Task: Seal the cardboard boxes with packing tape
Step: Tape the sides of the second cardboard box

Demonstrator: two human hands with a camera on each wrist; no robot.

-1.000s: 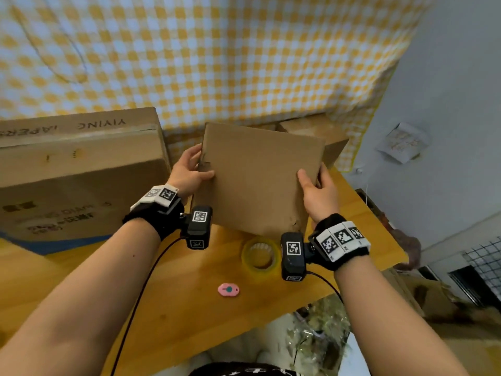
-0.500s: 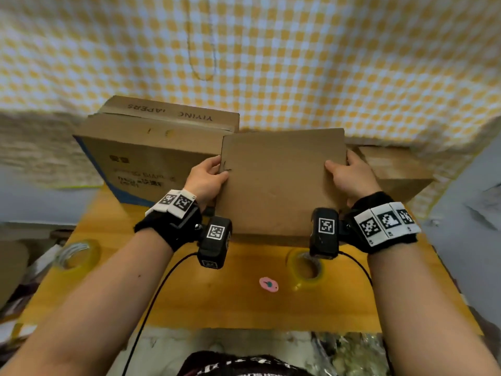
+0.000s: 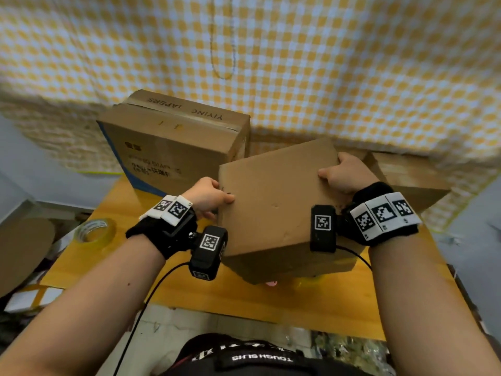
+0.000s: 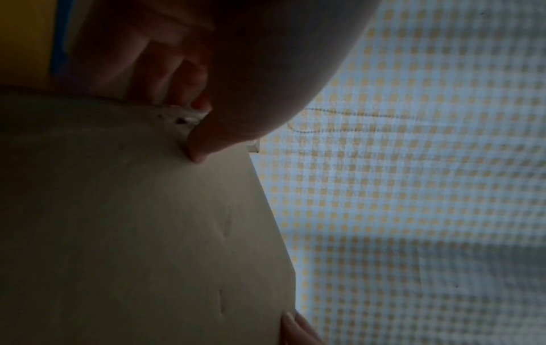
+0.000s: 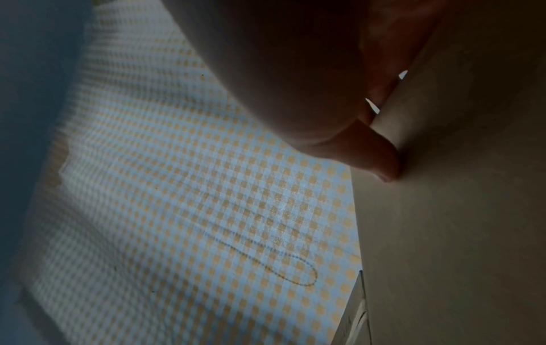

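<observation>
1. I have the small cardboard box held between both hands, tilted, with its near lower corner low over the wooden table; I cannot tell whether that corner touches the top.

2. My left hand grips the box's left edge: the thumb lies on the face turned toward me and the other fingers are curled round the side. The left wrist view shows the thumb tip pressed flat on the cardboard.

3. My right hand grips the far right corner in the same way, thumb on the near face and fingers wrapped behind (the right wrist view shows only the thumb pinching the edge, the rest is dark).

4. Step in hand, as I judge it: positioning and turning the box so the seam to be taped faces up. No tape is on this face, so sealing of this box has not begun.

5. A roll of packing tape sits at the table's left edge, well apart from the box. A yellow sliver peeks out under the box beside a small pink object; it may be another roll, too hidden to be sure.

6. A large printed carton stands at the back left, and another brown box at the back right, both against the checked curtain.

7. Next move calls for setting the box down flat without landing it on whatever lies beneath, then freeing one hand to fetch tape while the other steadies the flaps.
</observation>
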